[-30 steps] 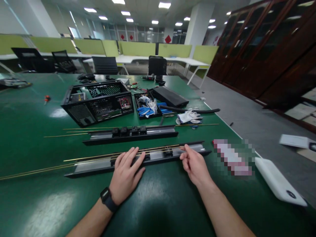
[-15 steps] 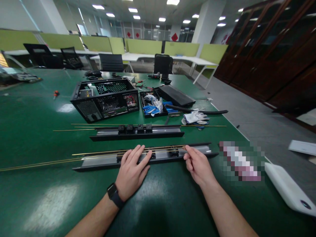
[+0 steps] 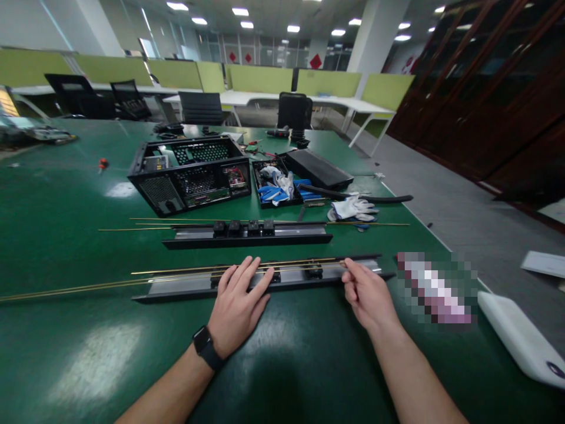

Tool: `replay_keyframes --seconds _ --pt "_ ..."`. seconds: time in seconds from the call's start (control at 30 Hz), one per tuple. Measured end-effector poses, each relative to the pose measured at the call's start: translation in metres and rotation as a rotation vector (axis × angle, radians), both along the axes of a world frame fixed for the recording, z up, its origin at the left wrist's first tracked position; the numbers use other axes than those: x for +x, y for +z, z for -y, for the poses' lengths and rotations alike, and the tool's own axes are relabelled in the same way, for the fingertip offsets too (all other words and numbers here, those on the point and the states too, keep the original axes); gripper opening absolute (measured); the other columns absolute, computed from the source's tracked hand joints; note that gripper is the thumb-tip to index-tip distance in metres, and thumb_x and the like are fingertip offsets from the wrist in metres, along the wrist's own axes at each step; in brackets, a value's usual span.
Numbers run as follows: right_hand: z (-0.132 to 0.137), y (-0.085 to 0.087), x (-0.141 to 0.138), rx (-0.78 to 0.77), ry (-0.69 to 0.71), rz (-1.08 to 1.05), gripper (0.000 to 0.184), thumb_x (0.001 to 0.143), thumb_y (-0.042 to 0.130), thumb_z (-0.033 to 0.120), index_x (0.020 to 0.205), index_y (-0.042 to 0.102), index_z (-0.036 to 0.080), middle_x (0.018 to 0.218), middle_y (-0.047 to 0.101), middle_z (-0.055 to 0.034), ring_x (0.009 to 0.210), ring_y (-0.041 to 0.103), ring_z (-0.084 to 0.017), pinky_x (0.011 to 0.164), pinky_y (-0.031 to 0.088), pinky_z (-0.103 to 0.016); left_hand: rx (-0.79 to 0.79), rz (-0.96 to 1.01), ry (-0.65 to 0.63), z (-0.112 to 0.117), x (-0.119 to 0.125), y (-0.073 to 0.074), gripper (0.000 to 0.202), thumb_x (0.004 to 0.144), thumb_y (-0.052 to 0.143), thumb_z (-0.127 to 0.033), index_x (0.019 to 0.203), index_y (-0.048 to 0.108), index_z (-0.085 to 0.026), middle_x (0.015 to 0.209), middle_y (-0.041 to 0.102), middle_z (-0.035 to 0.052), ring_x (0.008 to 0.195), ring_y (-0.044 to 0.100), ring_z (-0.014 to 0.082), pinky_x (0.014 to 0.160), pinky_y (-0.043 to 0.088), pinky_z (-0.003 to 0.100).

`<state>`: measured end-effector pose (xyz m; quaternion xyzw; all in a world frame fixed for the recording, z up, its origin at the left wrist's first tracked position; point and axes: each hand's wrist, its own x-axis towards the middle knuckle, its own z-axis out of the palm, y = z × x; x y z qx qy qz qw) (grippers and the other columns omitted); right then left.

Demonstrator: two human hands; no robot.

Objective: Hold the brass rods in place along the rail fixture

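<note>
My left hand [image 3: 241, 306], a dark watch [image 3: 205, 344] on its wrist, lies with fingers spread over the near black channel [image 3: 185, 287] and thin brass rods [image 3: 176, 270]. Under its fingers, small black blocks in the channel are partly hidden. Farther right, another black block [image 3: 314, 270] shows uncovered. My right hand [image 3: 369, 294] is closed in a pinch at the channel's right part, thumb and forefinger on the end of a brass rod; the exact grip is too small to see. Two rods run out beyond the channel's left end.
Behind lies a second channel [image 3: 247, 240] with several black blocks and rods beside it. An open computer case [image 3: 189, 176], a tray of gloves [image 3: 278, 182], a black panel [image 3: 318, 168] and white gloves [image 3: 353, 207] lie farther back. A white device [image 3: 516, 333] sits right.
My right hand has slid a little to the right along the channel, still pinched. My left hand stays in place on the channel. The whole view has shifted slightly.
</note>
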<state>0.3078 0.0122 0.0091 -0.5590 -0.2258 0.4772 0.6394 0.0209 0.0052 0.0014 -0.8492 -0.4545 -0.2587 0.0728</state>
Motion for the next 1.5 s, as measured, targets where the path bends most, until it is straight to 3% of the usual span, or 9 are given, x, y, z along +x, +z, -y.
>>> replay_keyframes --seconds 0.4,0.6,0.73,0.93,1.03,1.23,1.3,1.37,1.5 --pt "0.002 0.001 -0.009 -0.037 0.093 0.008 0.038 0.076 0.079 0.046 0.094 0.068 0.014 0.061 0.065 -0.0032 0.03 0.036 -0.004 0.027 0.016 -0.016 -0.016 0.001 -0.009 0.0 0.001 0.002 0.047 0.096 0.057 -0.031 0.142 0.053 -0.029 0.152 0.047 0.0114 0.144 0.039 0.0305 0.116 0.03 0.05" --pt "0.003 0.007 -0.016 -0.062 0.149 0.054 0.039 0.077 0.078 0.049 0.091 0.067 0.013 0.064 0.067 -0.0059 0.03 0.037 -0.004 0.029 0.014 -0.017 -0.015 0.003 -0.015 -0.001 0.001 0.001 0.048 0.096 0.057 -0.031 0.143 0.053 -0.028 0.152 0.047 0.0121 0.144 0.038 0.0307 0.116 0.029 0.05" --pt "0.005 0.004 -0.016 -0.065 0.153 0.035 0.039 0.08 0.074 0.051 0.078 0.063 0.014 0.063 0.067 -0.0068 0.029 0.037 -0.004 0.029 0.014 -0.017 -0.024 -0.01 -0.011 -0.001 0.0 0.0 0.048 0.096 0.057 -0.031 0.144 0.052 -0.029 0.154 0.045 0.0115 0.145 0.037 0.0309 0.116 0.029 0.051" --pt "0.006 0.001 -0.012 -0.046 0.193 0.018 0.038 0.075 0.08 0.047 0.082 0.066 0.013 0.061 0.064 -0.0019 0.029 0.037 -0.003 0.028 0.015 -0.015 -0.008 -0.011 -0.004 -0.001 0.0 -0.001 0.048 0.095 0.059 -0.032 0.142 0.054 -0.029 0.153 0.046 0.0116 0.144 0.038 0.0317 0.116 0.029 0.05" --pt "0.005 0.002 -0.006 -0.032 0.116 -0.013 0.035 0.072 0.083 0.043 0.079 0.067 0.012 0.058 0.061 -0.0002 0.03 0.037 -0.004 0.027 0.017 -0.015 -0.001 -0.006 -0.001 -0.002 0.0 -0.002 0.048 0.095 0.058 -0.031 0.142 0.054 -0.029 0.152 0.047 0.0113 0.144 0.039 0.0308 0.116 0.03 0.049" --pt "-0.001 -0.001 0.015 -0.026 -0.235 0.002 0.034 0.067 0.083 0.041 0.074 0.064 0.014 0.053 0.056 0.0025 0.03 0.038 -0.005 0.025 0.02 -0.016 -0.004 -0.001 -0.005 -0.002 0.0 -0.002 0.047 0.096 0.057 -0.032 0.143 0.053 -0.029 0.153 0.046 0.0113 0.144 0.038 0.0305 0.116 0.029 0.05" --pt "-0.001 -0.001 0.015 -0.036 -0.257 0.002 0.036 0.069 0.082 0.044 0.076 0.064 0.014 0.053 0.058 0.0021 0.03 0.039 -0.005 0.025 0.02 -0.016 -0.002 0.0 -0.006 -0.002 0.001 -0.002 0.047 0.096 0.058 -0.032 0.142 0.054 -0.029 0.153 0.046 0.0115 0.144 0.039 0.0308 0.116 0.029 0.05" --pt "0.001 0.0 0.009 -0.046 -0.182 0.004 0.039 0.071 0.081 0.048 0.079 0.064 0.014 0.056 0.061 -0.0001 0.029 0.039 -0.005 0.025 0.019 -0.016 0.001 0.002 -0.008 -0.002 0.001 -0.003 0.047 0.095 0.058 -0.032 0.142 0.054 -0.029 0.152 0.047 0.0116 0.144 0.039 0.0311 0.116 0.03 0.05" --pt "0.007 0.004 -0.008 -0.055 0.102 0.045 0.043 0.073 0.08 0.052 0.081 0.064 0.013 0.066 0.067 -0.0047 0.029 0.039 -0.004 0.026 0.017 -0.015 -0.001 0.0 -0.004 -0.003 0.001 -0.003 0.047 0.095 0.058 -0.033 0.142 0.054 -0.029 0.152 0.047 0.0117 0.144 0.039 0.0316 0.115 0.03 0.051"
